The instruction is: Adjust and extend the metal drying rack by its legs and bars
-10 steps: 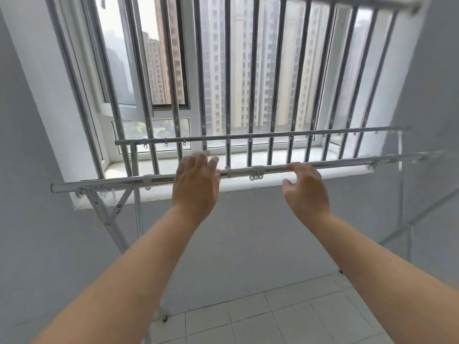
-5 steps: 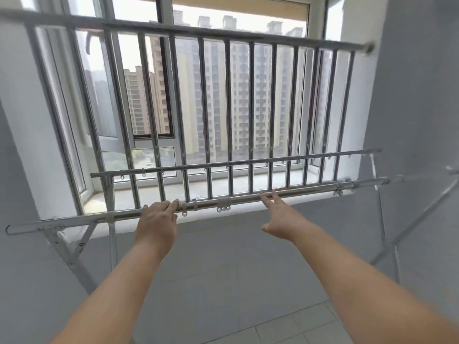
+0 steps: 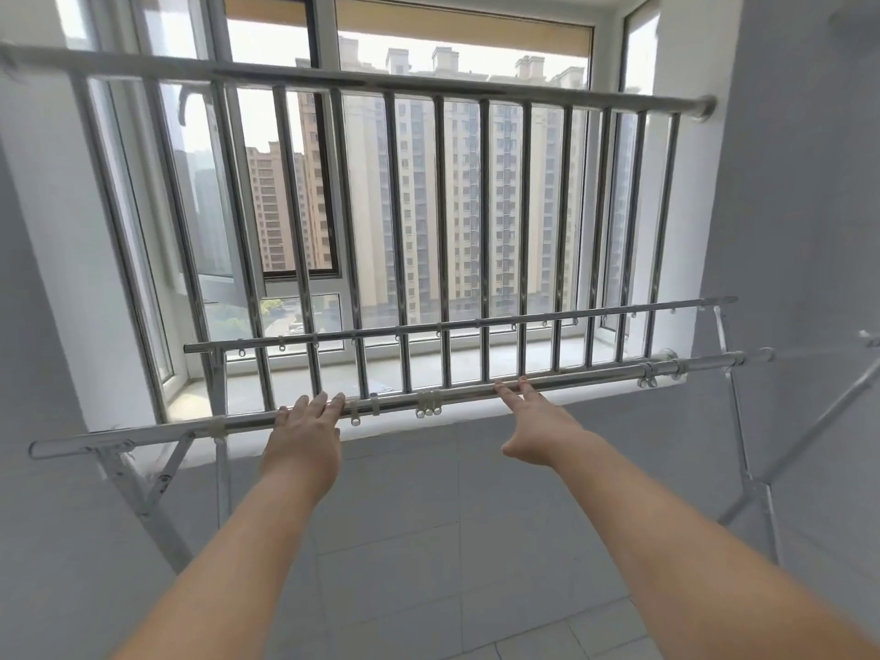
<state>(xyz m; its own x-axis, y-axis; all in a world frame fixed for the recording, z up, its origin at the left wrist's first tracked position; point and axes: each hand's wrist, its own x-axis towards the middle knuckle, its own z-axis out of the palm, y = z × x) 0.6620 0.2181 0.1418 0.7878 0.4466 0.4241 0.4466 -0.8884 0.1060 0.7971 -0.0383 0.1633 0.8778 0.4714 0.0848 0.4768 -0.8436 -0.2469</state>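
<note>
The metal drying rack stands in front of the window. Its near bar (image 3: 585,377) runs from lower left to right, with clips and rings near the middle. A far bar (image 3: 476,322) runs parallel behind it. Crossed legs show at the left (image 3: 143,497) and at the right (image 3: 747,473). My left hand (image 3: 305,438) lies flat, fingertips resting on top of the near bar, fingers not wrapped around it. My right hand (image 3: 535,423) is stretched out with two fingertips touching the near bar, thumb hanging below.
A fixed window guard of vertical steel bars (image 3: 443,240) stands just behind the rack above the sill (image 3: 476,364). White walls close in on the left (image 3: 47,278) and right (image 3: 785,231). Tiled floor (image 3: 524,635) lies below.
My view has tilted upward, showing more window. Both hands have loosened from on the near bar to flat, outstretched fingers that only touch it at the tips.
</note>
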